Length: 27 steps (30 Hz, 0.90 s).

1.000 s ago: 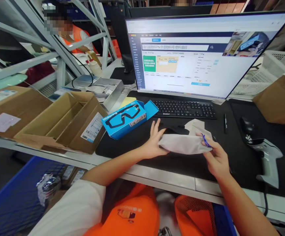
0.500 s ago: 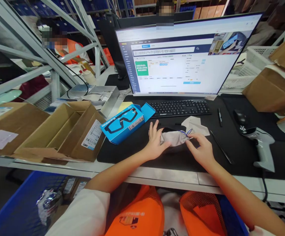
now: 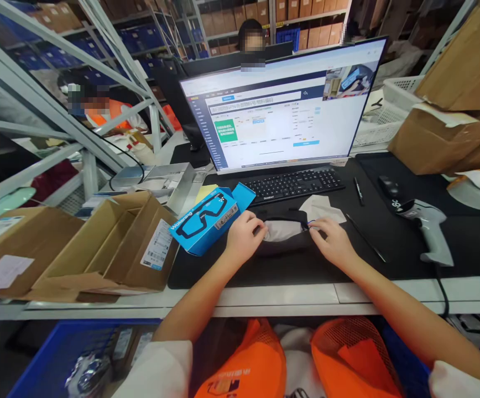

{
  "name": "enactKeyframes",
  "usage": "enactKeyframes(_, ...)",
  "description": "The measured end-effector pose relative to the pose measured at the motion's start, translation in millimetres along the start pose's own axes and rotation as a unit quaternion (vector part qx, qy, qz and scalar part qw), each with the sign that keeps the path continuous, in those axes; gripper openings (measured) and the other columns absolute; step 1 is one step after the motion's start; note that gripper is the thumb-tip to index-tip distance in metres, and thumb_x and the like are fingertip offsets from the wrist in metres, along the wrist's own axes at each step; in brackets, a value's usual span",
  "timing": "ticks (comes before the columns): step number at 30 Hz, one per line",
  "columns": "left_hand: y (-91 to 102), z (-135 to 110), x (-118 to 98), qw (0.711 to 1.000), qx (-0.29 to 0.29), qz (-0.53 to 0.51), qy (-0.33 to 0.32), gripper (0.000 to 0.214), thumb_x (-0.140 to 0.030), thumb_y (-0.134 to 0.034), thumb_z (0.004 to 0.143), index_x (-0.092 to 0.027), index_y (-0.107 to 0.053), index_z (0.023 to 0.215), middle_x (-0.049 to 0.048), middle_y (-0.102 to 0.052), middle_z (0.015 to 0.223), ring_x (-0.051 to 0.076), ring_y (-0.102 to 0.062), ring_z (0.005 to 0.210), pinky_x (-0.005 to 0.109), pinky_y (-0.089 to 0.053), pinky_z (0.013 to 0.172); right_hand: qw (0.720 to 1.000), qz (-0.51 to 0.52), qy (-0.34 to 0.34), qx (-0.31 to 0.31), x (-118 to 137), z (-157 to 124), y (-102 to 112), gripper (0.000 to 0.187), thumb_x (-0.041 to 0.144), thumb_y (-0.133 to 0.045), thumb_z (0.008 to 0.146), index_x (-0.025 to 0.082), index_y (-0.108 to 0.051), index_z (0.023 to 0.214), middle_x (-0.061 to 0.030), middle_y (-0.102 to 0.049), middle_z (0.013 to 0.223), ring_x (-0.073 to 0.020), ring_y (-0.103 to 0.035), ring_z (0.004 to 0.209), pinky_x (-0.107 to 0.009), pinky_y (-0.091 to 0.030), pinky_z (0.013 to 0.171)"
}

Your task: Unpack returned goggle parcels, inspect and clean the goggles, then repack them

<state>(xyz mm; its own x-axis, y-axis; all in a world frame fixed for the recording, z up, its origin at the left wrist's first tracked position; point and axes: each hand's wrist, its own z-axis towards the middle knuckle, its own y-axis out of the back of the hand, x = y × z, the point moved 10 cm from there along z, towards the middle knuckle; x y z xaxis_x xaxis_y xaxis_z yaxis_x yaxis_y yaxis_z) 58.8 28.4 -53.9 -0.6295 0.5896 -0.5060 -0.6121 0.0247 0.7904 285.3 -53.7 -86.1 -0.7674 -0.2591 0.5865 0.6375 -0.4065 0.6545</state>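
Observation:
A light grey drawstring pouch [image 3: 283,230] lies between my two hands, with dark edges of a black case [image 3: 285,215] behind and below it. My left hand [image 3: 245,237] is closed at the pouch's left end, thumb and fingers pinching there. At the right end, where a bit of blue cord shows, my right hand [image 3: 332,241] pinches with thumb and forefinger. What is inside the pouch is hidden. To the left of my left hand rests a blue box [image 3: 207,218] printed with glasses, its end flap raised. A crumpled white sheet [image 3: 322,209] lies just behind my right hand.
Open cardboard boxes [image 3: 111,243] stand at the left. A monitor [image 3: 273,127] and keyboard [image 3: 293,184] are behind my hands. To the right are a dark thin stick [image 3: 366,237], a pen [image 3: 359,191], a mouse [image 3: 389,187] and a barcode scanner [image 3: 433,235].
My left hand has gone from spread fingers to a closed pinch at the pouch's left end. The pouch now sits lower against the black case. The head view has shifted.

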Motion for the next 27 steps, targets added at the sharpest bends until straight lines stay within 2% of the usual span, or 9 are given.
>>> enactKeyframes(3, -9.5, -2, 0, 0.994, 0.105, 0.011, 0.019, 0.027, -0.038, -0.057, 0.097, -0.021, -0.070, 0.081, 0.0035, -0.069, 0.080, 0.020, -0.064, 0.077, 0.034, -0.050, 0.073, 0.999, 0.013, 0.044, -0.029, -1, -2, 10, 0.049, 0.016, -0.056, 0.085, 0.013, -0.060, 0.134, -0.0184, -0.056, 0.140, -0.0318, -0.053, 0.134, -0.050, -0.045, 0.113)
enactKeyframes(6, -16.5, -8, -11, 0.983, 0.183, -0.002, -0.027, 0.031, -0.041, -0.051, 0.101, -0.021, -0.072, 0.090, 0.0043, -0.071, 0.093, 0.020, -0.067, 0.088, 0.033, -0.050, 0.080, 0.994, 0.030, 0.089, 0.061, 1, -3, -7, 0.079, 0.006, -0.049, 0.078, 0.016, -0.039, 0.156, -0.0163, -0.040, 0.161, -0.0294, -0.037, 0.150, -0.052, -0.036, 0.122)
enactKeyframes(10, -21.5, -15, -17, 0.964, 0.246, 0.066, -0.075, 0.042, -0.053, -0.047, 0.101, -0.023, -0.076, 0.094, 0.0062, -0.068, 0.099, 0.023, -0.066, 0.093, 0.036, -0.050, 0.082, 0.992, -0.023, 0.055, 0.110, -12, -4, -22, 0.077, 0.005, -0.046, 0.080, 0.014, -0.040, 0.156, -0.0174, -0.059, 0.143, -0.0308, -0.057, 0.133, -0.051, -0.047, 0.110)
enactKeyframes(13, -21.9, -15, -17, 0.957, 0.242, 0.134, -0.089, 0.052, -0.063, -0.053, 0.095, -0.020, -0.076, 0.077, 0.0086, -0.066, 0.092, 0.025, -0.064, 0.089, 0.038, -0.049, 0.078, 0.988, -0.074, -0.004, 0.136, -23, -4, -28, 0.066, 0.012, -0.048, 0.085, 0.013, -0.048, 0.151, -0.0169, -0.070, 0.123, -0.0323, -0.067, 0.110, -0.049, -0.053, 0.097)
enactKeyframes(17, -21.0, -12, -18, 0.963, 0.220, 0.132, -0.077, 0.047, -0.064, -0.065, 0.087, -0.020, -0.072, 0.073, 0.0072, -0.064, 0.083, 0.025, -0.063, 0.083, 0.038, -0.050, 0.073, 0.985, -0.083, -0.073, 0.136, -32, -1, -15, 0.026, 0.024, -0.047, 0.093, 0.017, -0.071, 0.100, -0.0125, -0.075, 0.096, -0.0283, -0.069, 0.089, -0.039, -0.050, 0.081)
enactKeyframes(20, -8.7, -8, -28, 0.980, 0.134, 0.098, -0.107, 0.038, -0.054, -0.077, 0.082, -0.021, -0.072, 0.098, 0.0099, -0.068, 0.108, 0.030, -0.063, 0.108, 0.042, -0.053, 0.091, 0.984, -0.059, -0.083, 0.148, -26, 6, 0, 0.034, 0.033, -0.042, 0.098, 0.021, -0.061, 0.072, -0.0049, -0.068, 0.071, -0.0217, -0.064, 0.070, -0.032, -0.044, 0.065)
enactKeyframes(22, -5.4, -10, -37, 0.982, 0.087, 0.077, -0.147, 0.052, -0.048, -0.080, 0.080, -0.021, -0.067, 0.123, 0.0147, -0.057, 0.142, 0.036, -0.049, 0.138, 0.050, -0.043, 0.112, 0.983, -0.028, -0.086, 0.157, -15, 14, 7, 0.038, 0.035, -0.041, 0.098, 0.022, -0.055, 0.065, -0.0017, -0.063, 0.064, -0.0190, -0.061, 0.064, -0.030, -0.042, 0.061)
enactKeyframes(24, -14.8, -13, -41, 0.980, 0.091, 0.051, -0.170, 0.074, -0.049, -0.080, 0.080, -0.022, -0.053, 0.144, 0.0166, -0.038, 0.162, 0.038, -0.031, 0.153, 0.057, -0.030, 0.123, 0.984, -0.001, -0.073, 0.162, 7, 26, 9, 0.035, 0.036, -0.045, 0.098, 0.022, -0.059, 0.068, -0.0013, -0.065, 0.066, -0.0187, -0.061, 0.065, -0.030, -0.041, 0.062)
enactKeyframes(27, -34.2, -16, -36, 0.982, 0.116, 0.003, -0.150, 0.096, -0.054, -0.079, 0.079, -0.022, -0.035, 0.157, 0.0182, -0.035, 0.165, 0.036, -0.031, 0.155, 0.061, -0.021, 0.126, 0.983, -0.005, -0.024, 0.183, 58, 43, -9, 0.026, 0.032, -0.051, 0.098, 0.022, -0.065, 0.079, -0.0027, -0.069, 0.075, -0.0193, -0.062, 0.070, -0.031, -0.039, 0.064)
